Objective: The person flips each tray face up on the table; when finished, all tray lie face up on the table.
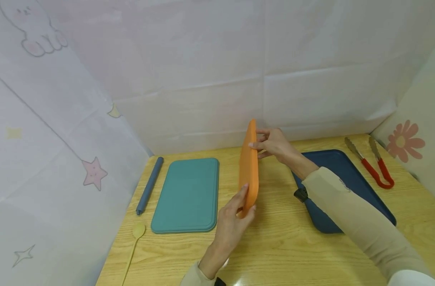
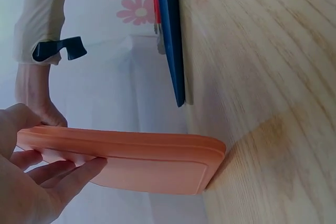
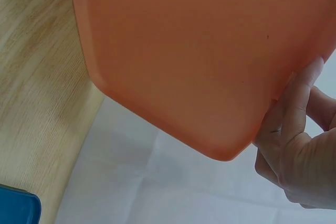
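Observation:
An orange board (image 1: 248,167), rectangular with rounded corners, stands on edge above the table's middle, its narrow side toward the head view. The left hand (image 1: 232,222) grips its near end, thumb on one side and fingers on the other. At the far upper edge the right hand (image 1: 274,147) pinches it. In the left wrist view the board (image 2: 142,153) has a lower corner at or close to the wood; contact is unclear. The right wrist view shows the board's broad face (image 3: 199,61) and the right hand (image 3: 299,140) at its edge.
Left of the board lie a teal board (image 1: 187,194), a blue-grey rod (image 1: 150,186) and a yellow spoon (image 1: 138,230). On the right, under the right forearm, is a dark blue tray (image 1: 332,163), with red-handled tongs (image 1: 376,172) beyond. A cloth-covered wall (image 1: 203,99) borders the table's back.

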The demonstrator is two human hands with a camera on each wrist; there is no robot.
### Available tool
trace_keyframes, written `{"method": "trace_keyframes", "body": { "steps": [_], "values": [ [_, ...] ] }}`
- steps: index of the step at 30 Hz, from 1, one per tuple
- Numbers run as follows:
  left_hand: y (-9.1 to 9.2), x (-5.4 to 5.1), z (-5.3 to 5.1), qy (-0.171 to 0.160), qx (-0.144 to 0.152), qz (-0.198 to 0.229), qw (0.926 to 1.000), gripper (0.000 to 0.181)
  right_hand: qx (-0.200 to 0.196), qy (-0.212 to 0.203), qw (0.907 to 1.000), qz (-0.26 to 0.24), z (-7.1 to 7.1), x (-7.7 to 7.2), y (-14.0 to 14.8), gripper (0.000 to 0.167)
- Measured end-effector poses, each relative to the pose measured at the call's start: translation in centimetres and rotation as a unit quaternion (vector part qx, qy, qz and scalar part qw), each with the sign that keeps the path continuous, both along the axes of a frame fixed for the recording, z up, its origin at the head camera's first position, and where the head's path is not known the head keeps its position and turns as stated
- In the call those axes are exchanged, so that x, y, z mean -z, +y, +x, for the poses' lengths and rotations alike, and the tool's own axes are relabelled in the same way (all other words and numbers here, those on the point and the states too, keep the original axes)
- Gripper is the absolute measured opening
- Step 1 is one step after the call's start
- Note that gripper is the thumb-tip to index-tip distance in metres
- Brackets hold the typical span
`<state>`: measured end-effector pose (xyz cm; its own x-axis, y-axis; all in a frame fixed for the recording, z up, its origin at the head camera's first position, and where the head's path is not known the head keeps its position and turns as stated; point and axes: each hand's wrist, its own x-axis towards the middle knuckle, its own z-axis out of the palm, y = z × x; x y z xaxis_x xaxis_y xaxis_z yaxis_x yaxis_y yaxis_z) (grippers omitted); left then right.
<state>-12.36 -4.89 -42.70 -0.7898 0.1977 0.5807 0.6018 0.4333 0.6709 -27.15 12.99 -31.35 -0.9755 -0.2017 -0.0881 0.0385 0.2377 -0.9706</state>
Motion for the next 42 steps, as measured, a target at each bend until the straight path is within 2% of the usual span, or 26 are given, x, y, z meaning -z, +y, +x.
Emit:
{"method": "trace_keyframes", "body": {
  "steps": [11, 21, 24, 27, 31, 36, 39, 42],
  "values": [
    [0.2, -0.8, 0.2, -0.02, 0.016, 0.038, 0.9989, 0.061, 0.0, 0.002, 0.9999, -0.013, 0.3, -0.5, -0.6, 0.066],
    [0.3, -1.2, 0.1, 0.015, 0.023, 0.06, 0.9978, 0.054, -0.005, 0.0, 0.9995, -0.03, 0.4, -0.7, -1.1, 0.063],
    [0.3, -1.4, 0.2, 0.015, 0.027, 0.072, 0.9969, 0.053, -0.008, -0.001, 0.9994, -0.033, 0.3, -0.7, -1.2, 0.063],
    [0.3, -1.5, 0.2, 0.003, 0.033, 0.087, 0.9957, 0.052, -0.013, 0.0, 0.9994, -0.032, 0.2, -0.7, -1.3, 0.063],
    [0.4, -1.8, 0.4, -0.035, 0.039, 0.11, 0.9925, 0.052, -0.018, 0.0, 0.9994, -0.029, 0.3, -0.7, -1.6, 0.063],
    [0.3, -2.3, 0.8, -0.075, 0.052, 0.13, 0.9873, 0.061, -0.026, -0.001, 0.9993, -0.025, 0.5, -0.6, -1.9, 0.062],
    [0.3, -2.6, 0.9, -0.081, 0.061, 0.131, 0.9862, 0.068, -0.029, -0.002, 0.9993, -0.022, 0.5, -0.5, -2.1, 0.062],
    [0.4, -2.9, 1.2, -0.081, 0.056, 0.132, 0.9864, 0.068, -0.03, -0.001, 0.9994, -0.018, 0.6, -0.5, -2.3, 0.061]
  ]
}}
